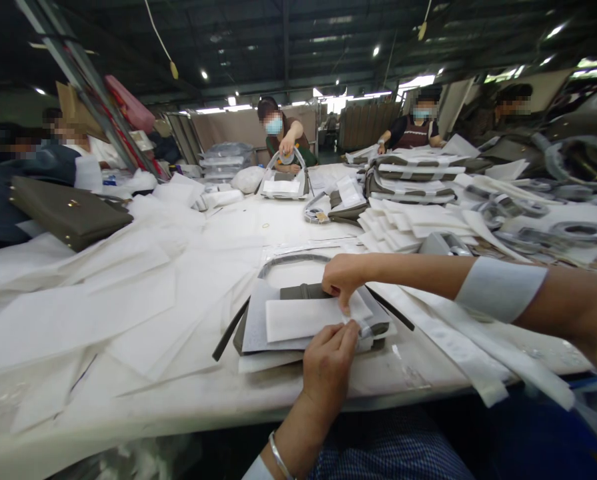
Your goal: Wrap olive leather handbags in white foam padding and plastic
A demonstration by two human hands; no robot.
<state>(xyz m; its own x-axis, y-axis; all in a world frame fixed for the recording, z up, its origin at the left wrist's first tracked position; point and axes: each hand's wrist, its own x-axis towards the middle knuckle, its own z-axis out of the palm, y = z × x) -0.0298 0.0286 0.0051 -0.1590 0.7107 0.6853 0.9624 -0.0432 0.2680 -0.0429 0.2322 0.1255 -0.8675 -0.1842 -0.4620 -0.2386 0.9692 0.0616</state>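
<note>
A dark grey-brown handbag [305, 291] lies flat on the table, its looped handle [298, 258] wrapped and pointing away from me. White foam sheets cover most of its front, with a thick white strip [298, 320] on top. My left hand [331, 360], with a bangle on the wrist, comes from below, its fingers pinched at the bag's right side by some clear wrapping. My right hand [345, 277] reaches in from the right above it, fingers curled and one finger pressed down on the white sheet. What the fingertips pinch is too small to make out.
White sheets [78, 320] spread over the table's left, beside a dark handbag [71, 210]. Long white foam strips [458, 340] lie at right, with stacked wrapped bags [413, 177] beyond. Across the table, a masked person [293, 133] handles another bag [284, 187]; other people sit nearby.
</note>
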